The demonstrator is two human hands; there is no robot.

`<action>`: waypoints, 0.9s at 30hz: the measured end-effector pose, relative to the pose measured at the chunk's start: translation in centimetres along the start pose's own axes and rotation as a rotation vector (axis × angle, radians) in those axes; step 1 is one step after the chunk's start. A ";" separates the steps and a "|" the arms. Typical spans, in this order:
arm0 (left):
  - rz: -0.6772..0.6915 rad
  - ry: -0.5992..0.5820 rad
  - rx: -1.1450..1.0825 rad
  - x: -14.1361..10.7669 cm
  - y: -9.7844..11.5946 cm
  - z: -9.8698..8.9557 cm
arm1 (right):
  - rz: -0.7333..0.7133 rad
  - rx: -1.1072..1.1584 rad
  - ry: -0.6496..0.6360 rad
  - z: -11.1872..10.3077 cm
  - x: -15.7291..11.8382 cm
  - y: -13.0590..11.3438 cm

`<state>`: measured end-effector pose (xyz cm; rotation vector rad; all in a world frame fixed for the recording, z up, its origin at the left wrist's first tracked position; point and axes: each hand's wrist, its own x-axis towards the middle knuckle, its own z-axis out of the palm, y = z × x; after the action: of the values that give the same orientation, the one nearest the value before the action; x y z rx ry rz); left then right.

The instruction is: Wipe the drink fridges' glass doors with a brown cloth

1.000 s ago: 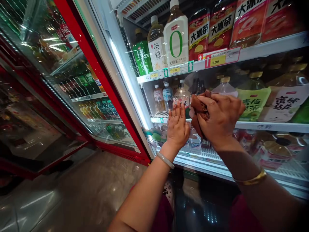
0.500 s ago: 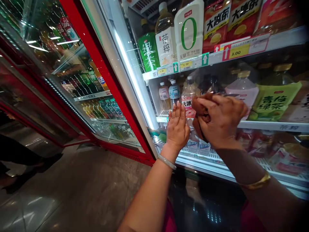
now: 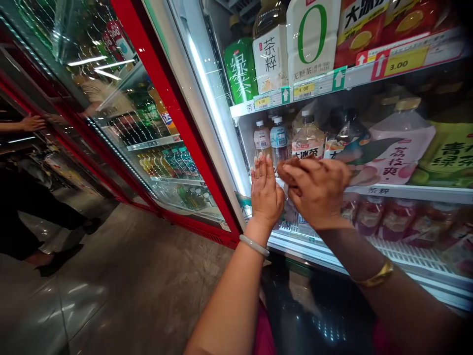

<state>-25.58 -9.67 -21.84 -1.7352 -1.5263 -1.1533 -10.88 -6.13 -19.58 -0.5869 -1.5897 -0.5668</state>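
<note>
My left hand (image 3: 266,192) lies flat against the glass door (image 3: 207,64) of a lit drinks cooler, fingers stretched upward and together. A pale bangle circles that wrist. Just to its right, my right hand (image 3: 318,190) is curled with bent fingers close to the same glass, a gold bracelet on the wrist. Its palm and fingertips are turned away, so whatever it may hold is hidden. Behind the glass near the hands stand a small blue-labelled bottle (image 3: 279,138), a pink-labelled bottle (image 3: 262,138) and a larger iced tea bottle (image 3: 307,133).
Large tea bottles, including a green one (image 3: 240,69), fill the upper shelf above yellow price tags (image 3: 406,61). A red door frame (image 3: 173,113) slants down on the left, beside another stocked cooler. At far left a person's legs (image 3: 44,212) stand on the shiny floor (image 3: 148,281).
My right hand has moved left, closer to my left hand, which stays flat at the glass. The view has shifted slightly, and the other person's hand now shows at far left.
</note>
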 end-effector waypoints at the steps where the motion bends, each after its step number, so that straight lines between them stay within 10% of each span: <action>1: -0.014 0.009 0.006 0.0 -0.5 -0.1 | -0.050 -0.006 -0.009 0.4 -0.4 -0.7; 22: -0.113 -0.053 0.090 -1.7 -5.1 -2.2 | 0.049 0.100 -0.018 2.6 -0.4 -3.3; 27: -0.108 -0.039 0.135 -3.0 -5.6 -1.5 | -0.119 0.096 -0.073 3.4 -2.9 -4.2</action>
<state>-31.35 -11.35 -24.49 -1.6114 -1.6985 -1.0475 -15.97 -7.10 -22.84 -0.4477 -1.7195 -0.5590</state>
